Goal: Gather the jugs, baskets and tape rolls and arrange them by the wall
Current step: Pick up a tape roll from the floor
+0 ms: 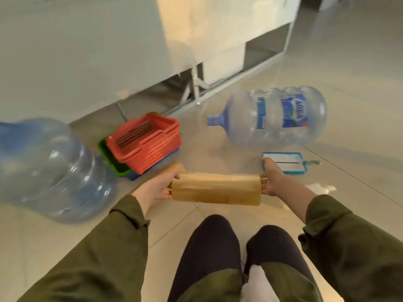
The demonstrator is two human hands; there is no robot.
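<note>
Head view. Glossy beige tiled floor (pixel 327 68), white wall (pixel 54 51) at back, open-bottom white cabinet (pixel 218 29) beside it. Landmark: stack of tape rolls (pixel 216 189), held level above floor, left hand (pixel 157 188) closed on one end, right hand (pixel 271 182) closed on other. Nested baskets (pixel 145 141), red on green and blue, just behind-left of stack. Blurred clear jug (pixel 52 171) on side, far left of stack. Second jug (pixel 277 117) on side, behind-right, blue label reads "AQUA". Blue-framed white pad (pixel 285 163) just behind right hand, writing unreadable.
</note>
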